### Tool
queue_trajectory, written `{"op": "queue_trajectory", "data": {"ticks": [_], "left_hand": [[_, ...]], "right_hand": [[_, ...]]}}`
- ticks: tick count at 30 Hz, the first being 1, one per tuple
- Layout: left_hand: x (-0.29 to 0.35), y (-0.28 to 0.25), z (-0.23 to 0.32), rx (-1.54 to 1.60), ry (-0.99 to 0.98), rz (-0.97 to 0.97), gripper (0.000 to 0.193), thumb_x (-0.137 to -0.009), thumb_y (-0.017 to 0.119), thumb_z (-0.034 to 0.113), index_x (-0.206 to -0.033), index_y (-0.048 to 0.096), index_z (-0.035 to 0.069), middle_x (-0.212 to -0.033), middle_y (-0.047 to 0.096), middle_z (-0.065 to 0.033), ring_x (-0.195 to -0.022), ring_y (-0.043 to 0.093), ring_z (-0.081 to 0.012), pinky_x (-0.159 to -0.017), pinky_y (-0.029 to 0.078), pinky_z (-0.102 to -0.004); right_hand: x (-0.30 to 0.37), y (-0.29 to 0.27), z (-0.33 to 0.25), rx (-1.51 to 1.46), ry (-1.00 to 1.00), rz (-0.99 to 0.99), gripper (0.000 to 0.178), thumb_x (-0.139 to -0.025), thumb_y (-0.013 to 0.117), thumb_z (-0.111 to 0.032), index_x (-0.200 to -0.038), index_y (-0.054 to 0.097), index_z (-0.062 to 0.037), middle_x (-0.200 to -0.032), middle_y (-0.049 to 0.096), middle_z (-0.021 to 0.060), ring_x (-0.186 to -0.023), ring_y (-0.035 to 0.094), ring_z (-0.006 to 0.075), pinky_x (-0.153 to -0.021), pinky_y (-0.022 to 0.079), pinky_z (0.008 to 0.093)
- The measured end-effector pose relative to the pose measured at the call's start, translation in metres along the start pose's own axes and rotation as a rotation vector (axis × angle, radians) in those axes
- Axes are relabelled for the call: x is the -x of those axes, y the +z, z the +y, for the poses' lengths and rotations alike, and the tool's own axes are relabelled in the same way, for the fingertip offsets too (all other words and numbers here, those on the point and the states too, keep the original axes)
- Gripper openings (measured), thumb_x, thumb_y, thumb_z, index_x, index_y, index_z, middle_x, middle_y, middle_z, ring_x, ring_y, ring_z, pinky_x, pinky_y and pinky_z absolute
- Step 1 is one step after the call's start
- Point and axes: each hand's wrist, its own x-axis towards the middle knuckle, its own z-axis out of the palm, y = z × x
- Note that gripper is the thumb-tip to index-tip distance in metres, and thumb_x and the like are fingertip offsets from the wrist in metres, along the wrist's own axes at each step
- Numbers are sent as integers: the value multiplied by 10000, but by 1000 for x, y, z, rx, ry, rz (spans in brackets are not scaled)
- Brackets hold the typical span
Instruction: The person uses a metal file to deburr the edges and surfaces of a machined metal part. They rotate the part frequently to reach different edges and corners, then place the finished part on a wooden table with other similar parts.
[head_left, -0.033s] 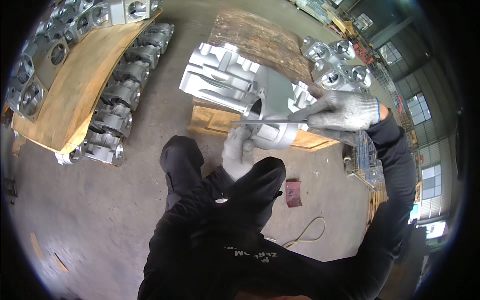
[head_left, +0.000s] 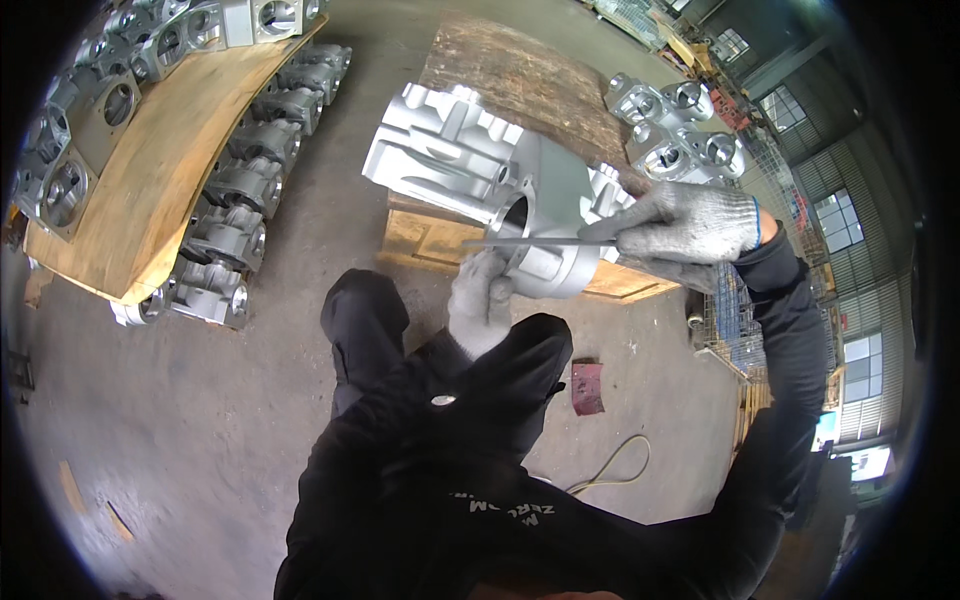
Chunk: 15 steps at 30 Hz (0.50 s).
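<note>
A silver-grey metal casting [head_left: 555, 205] with a round open bore lies on a wooden crate [head_left: 440, 235], its cylindrical end jutting over the near edge. My right hand [head_left: 690, 222], in a grey knit glove, is closed around one end of a flat file [head_left: 540, 241]. The file's long dark blade lies level across the front of the bore and reaches left above my other hand. My left hand [head_left: 480, 308], also gloved, has its fingers curled against the lower left rim of the casting, just under the file's tip. Its fingertips are partly hidden.
More castings [head_left: 665, 130] stand at the crate's far right. To the left, a plywood board [head_left: 150, 170] carries several castings, with another row [head_left: 245, 190] along its side. A red piece [head_left: 587, 388] and a thin hose [head_left: 610, 475] lie on the floor near my knees.
</note>
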Motion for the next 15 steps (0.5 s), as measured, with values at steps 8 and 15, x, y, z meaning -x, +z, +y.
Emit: {"op": "queue_trajectory", "data": {"ticks": [8, 15], "left_hand": [[-2, 2, -3, 77, -1, -6, 148, -940, 541, 42, -1060, 591, -28, -999, 622, -229, -937, 596, -451, -846, 487, -488], [-3, 5, -3, 83, 27, 7, 173, -1017, 539, 116, -1088, 600, -29, -1008, 631, -230, -949, 606, -448, -851, 493, -479]], "right_hand": [[2, -8, -34, 97, 427, -92, 479, -1099, 535, -374, -1481, 585, -89, -761, 679, 25, -592, 653, 99, -605, 564, 276], [8, -1, -15, -217, 429, -61, 458, -1097, 551, -352, -1463, 602, -81, -636, 614, 18, -498, 570, 87, -535, 535, 293]]}}
